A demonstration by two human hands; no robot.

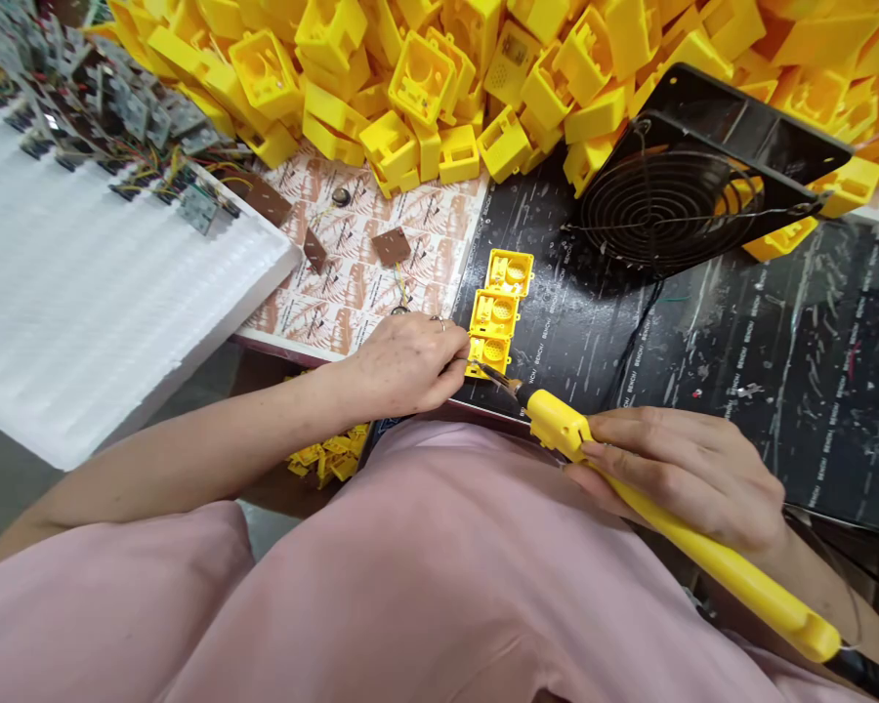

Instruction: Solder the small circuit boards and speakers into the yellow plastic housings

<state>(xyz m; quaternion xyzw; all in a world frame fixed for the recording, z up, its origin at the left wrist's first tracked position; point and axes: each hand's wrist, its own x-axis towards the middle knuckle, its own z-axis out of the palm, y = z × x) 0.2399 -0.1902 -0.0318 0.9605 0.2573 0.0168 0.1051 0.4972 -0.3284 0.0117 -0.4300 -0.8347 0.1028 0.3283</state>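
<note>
My right hand [689,474] is wrapped round the handle of a yellow soldering iron [564,422]. Its dark tip points left into the nearest of three small yellow plastic housings [490,353]. The middle housing [494,312] and the far housing [510,273] stand in a row behind it, open side up. Beside the nearest one, my left hand [414,361] is closed with its fingertips at the housing's left edge. Whatever those fingers pinch is hidden. Just behind that hand lies a brown board [391,247] with thin wires running to a small round part.
A large heap of yellow housings [425,83] fills the back. At the right a black fan with a wire guard [666,210] leans over the black mat [762,361]. White foam [117,293] carrying wired circuit boards [132,107] is at the left.
</note>
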